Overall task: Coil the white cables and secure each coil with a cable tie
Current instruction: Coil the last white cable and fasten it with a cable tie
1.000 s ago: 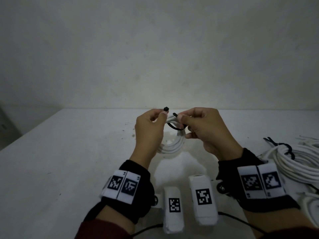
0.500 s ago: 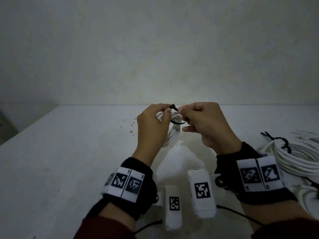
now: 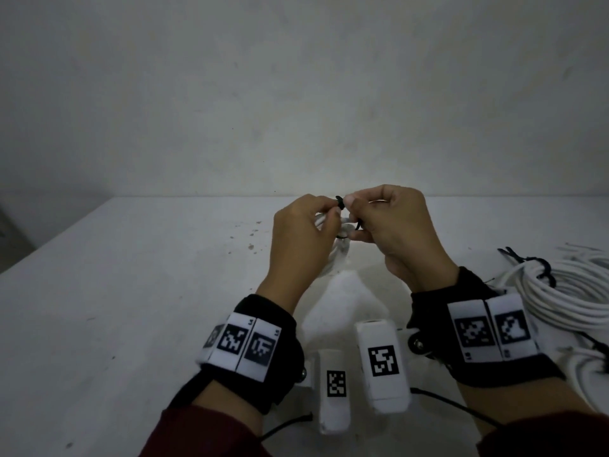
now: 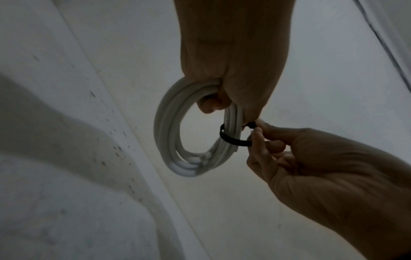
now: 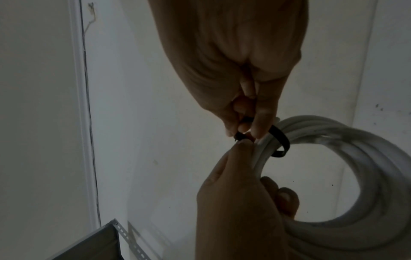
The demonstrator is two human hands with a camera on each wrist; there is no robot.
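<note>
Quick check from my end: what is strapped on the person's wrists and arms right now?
Both hands, left hand and right hand, are bare. Each wrist wears a black band with white panels bearing black square code markers. A white boxy camera unit, also code-marked, hangs under each wrist, trailing a thin black cable. The sleeves are dark red.

The white cable coil (image 4: 177,140) looks like smooth plastic with a dull sheen, and the black cable tie (image 4: 233,140) looped round it is a flat, matt plastic strip. Under the coil, the table (image 3: 131,291) is a matt, pale, speckled surface. Nearest me, the wristbands (image 3: 263,344) are black cloth with paper-like printed markers.
</note>
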